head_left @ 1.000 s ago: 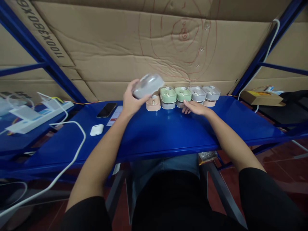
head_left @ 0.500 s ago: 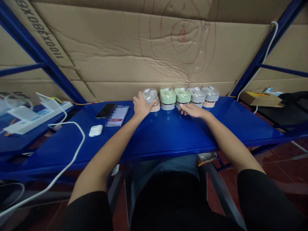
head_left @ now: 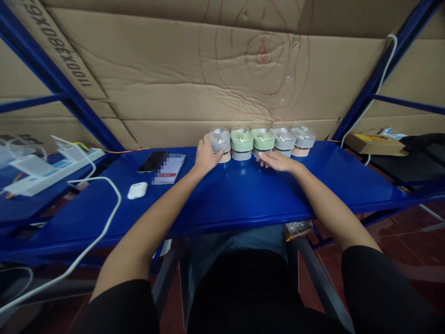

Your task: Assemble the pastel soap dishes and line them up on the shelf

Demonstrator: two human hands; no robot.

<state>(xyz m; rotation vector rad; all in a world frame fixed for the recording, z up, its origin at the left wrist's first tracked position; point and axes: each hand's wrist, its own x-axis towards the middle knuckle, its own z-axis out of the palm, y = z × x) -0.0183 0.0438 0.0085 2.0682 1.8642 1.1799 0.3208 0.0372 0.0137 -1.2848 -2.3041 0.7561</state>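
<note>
Several small two-tier lidded containers stand upright side by side at the back of the blue table (head_left: 253, 195). My left hand (head_left: 206, 156) is wrapped round the left side of the end one, a container with a grey top and peach base (head_left: 221, 139), thumb at its front. To its right is a green-topped container with a grey base (head_left: 242, 140). Partly behind my right hand (head_left: 275, 160) are another green-topped container (head_left: 263, 138) and a grey-topped one (head_left: 284, 139). That hand's fingers are loosely bent and hold nothing visible. A grey and peach container (head_left: 303, 138) ends the row.
A dark phone (head_left: 152, 161), a phone with a lit screen (head_left: 170, 169) and a white earbud case (head_left: 137, 190) lie left. Farther left are a white power strip (head_left: 55, 171) and cable (head_left: 113, 213). Cardboard (head_left: 156, 102) rises behind; a small carton (head_left: 375, 144) sits right.
With my left hand on it, the end container has slid slightly right, narrowing the gap to the first green-topped one. My right hand has stayed almost in place.
</note>
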